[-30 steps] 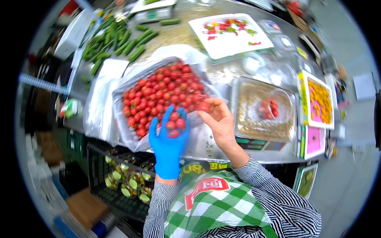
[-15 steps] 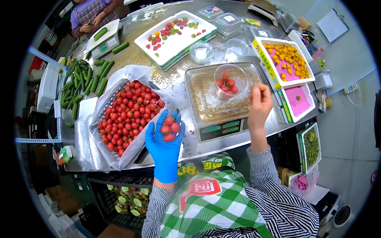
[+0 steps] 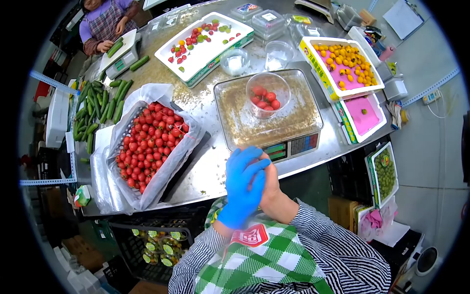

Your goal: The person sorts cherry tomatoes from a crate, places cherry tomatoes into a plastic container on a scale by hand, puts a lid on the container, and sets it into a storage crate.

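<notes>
My left hand (image 3: 245, 181), in a blue glove, lies curled over my bare right hand (image 3: 274, 193), just in front of the scale (image 3: 223, 117). The two palms are pressed together, and whatever lies between them is hidden. On the scale's metal pan stands a clear round plastic tub (image 3: 284, 100) with several red cherry tomatoes (image 3: 266, 99) inside. Left of my hands, a crate lined with white plastic (image 3: 181, 154) is heaped with red cherry tomatoes (image 3: 149, 142).
Yellow tomatoes (image 3: 350, 61) fill part of a box at right. A white tray (image 3: 196, 68) holds loose mixed tomatoes. Cucumbers (image 3: 95, 105) lie far left, near another person (image 3: 110, 19) at a small scale (image 3: 120, 61). Empty clear tubs (image 3: 235, 62) and lidded boxes (image 3: 268, 23) stand behind.
My left hand, palm up with several cherry tomatoes before, has turned over and moved right. My right hand has come down from beside the tub to meet it. The view has shifted slightly.
</notes>
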A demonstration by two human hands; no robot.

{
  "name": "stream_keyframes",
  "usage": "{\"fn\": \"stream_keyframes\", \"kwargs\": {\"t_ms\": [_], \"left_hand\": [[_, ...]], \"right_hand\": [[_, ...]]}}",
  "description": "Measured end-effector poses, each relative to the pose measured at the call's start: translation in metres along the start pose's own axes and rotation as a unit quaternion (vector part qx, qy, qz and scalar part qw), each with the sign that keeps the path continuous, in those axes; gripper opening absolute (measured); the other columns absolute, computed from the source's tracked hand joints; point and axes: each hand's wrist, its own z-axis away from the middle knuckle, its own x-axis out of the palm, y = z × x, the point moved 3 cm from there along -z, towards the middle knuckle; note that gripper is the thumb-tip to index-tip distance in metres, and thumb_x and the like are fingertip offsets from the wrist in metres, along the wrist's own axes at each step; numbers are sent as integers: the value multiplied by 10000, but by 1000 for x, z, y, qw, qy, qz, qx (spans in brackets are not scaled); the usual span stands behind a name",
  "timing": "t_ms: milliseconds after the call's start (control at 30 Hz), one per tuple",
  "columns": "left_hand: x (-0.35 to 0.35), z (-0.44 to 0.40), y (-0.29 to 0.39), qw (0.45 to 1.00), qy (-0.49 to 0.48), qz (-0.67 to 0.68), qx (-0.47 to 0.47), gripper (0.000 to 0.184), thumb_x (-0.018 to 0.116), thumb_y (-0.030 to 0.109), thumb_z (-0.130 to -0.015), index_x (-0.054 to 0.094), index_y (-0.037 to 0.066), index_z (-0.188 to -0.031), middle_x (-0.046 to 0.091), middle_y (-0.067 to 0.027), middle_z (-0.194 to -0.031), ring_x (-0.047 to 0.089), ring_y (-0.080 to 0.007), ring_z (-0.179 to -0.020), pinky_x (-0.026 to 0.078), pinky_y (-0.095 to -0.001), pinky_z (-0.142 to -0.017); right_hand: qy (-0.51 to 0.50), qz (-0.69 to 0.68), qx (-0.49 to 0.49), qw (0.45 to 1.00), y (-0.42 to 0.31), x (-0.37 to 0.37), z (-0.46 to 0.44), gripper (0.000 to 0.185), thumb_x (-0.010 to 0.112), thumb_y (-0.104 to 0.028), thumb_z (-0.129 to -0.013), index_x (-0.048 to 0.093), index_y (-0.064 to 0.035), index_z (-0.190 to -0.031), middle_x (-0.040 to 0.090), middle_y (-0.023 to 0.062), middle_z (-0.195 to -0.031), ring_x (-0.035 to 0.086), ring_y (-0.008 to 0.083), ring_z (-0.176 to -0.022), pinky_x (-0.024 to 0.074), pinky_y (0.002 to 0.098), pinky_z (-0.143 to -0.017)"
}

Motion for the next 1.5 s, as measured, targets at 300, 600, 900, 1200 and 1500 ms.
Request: {"fn": "stream_keyframes", "kwargs": {"t_ms": [300, 600, 900, 1200, 1500], "left_hand": [[-57, 11, -30, 962, 161, 89, -200, 341, 355, 171, -944, 613, -49, -977, 615, -160, -1106, 561, -233, -1066, 389, -344, -991], [-99, 67, -67, 886, 291, 174, -315, 386, 338, 219, -981, 619, -44, -1010, 640, -142, -1043, 597, -207, -978, 453, -335, -906], [-125, 102, -82, 861, 352, 136, -342, 425, 327, 252, -998, 628, -48, -1012, 641, -150, -1045, 588, -216, -998, 461, -339, -891], [-151, 100, -89, 880, 360, 68, -301, 373, 378, 212, -974, 624, -59, -1048, 633, -132, -1059, 583, -211, -1013, 465, -356, -894], [-188, 60, -131, 912, 228, -191, -283, 247, 559, 66, -886, 612, 8, -1120, 611, -86, -1109, 563, -173, -1044, 437, -316, -913]], "right_hand": [[15, 18, -83, 996, -25, 60, -7, 414, 444, -383, -945, 495, -63, -1203, 511, 163, -1262, 469, 302, -1195, 374, 473, -1000], [-48, 205, -189, 959, -88, 89, -26, 398, 445, -340, -954, 546, -35, -1190, 596, 115, -1111, 580, 215, -970, 497, 319, -739], [27, 589, -472, 656, -138, 134, -53, 396, 481, -278, -950, 562, 26, -1190, 608, 110, -1117, 560, 165, -988, 438, 313, -841], [17, 457, -584, 671, -144, 127, -18, 288, 443, -216, -966, 567, 24, -1068, 587, 108, -995, 530, 160, -902, 433, 281, -748], [27, 560, -438, 703, -77, 78, -7, 216, 418, -144, -969, 572, 3, -937, 545, 54, -805, 482, 106, -637, 379, 225, -590]]}}
